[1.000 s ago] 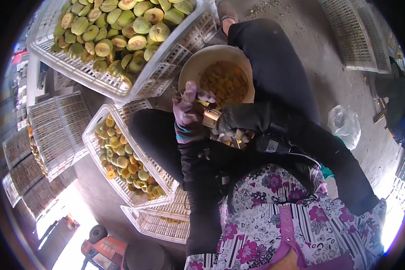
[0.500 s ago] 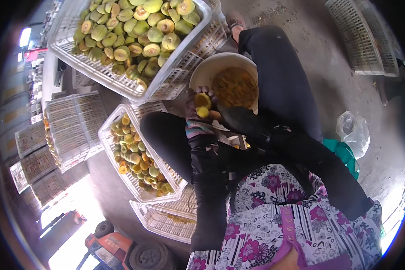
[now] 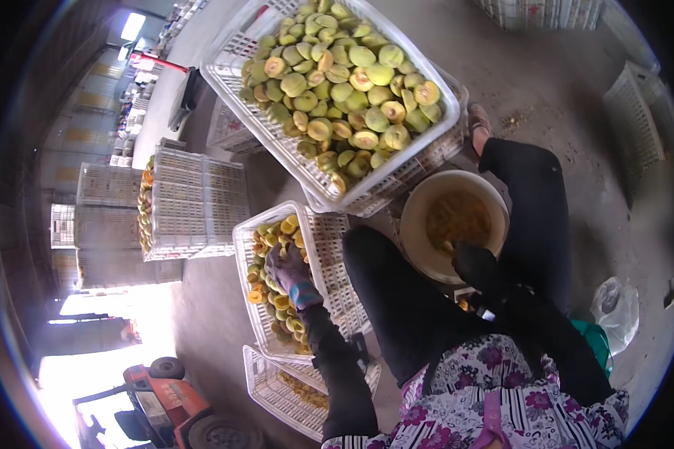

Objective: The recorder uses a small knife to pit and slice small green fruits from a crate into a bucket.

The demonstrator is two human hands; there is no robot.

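Observation:
My left hand (image 3: 284,269), in a greyish glove with a striped cuff, reaches down into the lower white crate (image 3: 241,258). It is among halved yellow-orange stone fruit (image 3: 283,303). Its fingers are partly hidden, so whether they grip a half is unclear. My right hand (image 3: 475,267), in a black glove, is curled over the near rim of a cream bucket (image 3: 412,251). A small pale tip sticks out from its fingers; what it belongs to I cannot make out. Orange-brown wet pieces (image 3: 457,217) lie in the bucket, which stands between my legs.
A large white crate (image 3: 449,123) heaped with green fruit halves (image 3: 344,90) stands ahead on another crate. Crate stacks (image 3: 198,202) rise at the left. An orange vehicle (image 3: 172,408) is at lower left. A clear plastic bag (image 3: 615,314) lies on the right.
My left hand has gone from beside the bucket, where it held a yellow fruit half, leftward into the lower crate. My right hand stays by the bucket. The whole view has shifted.

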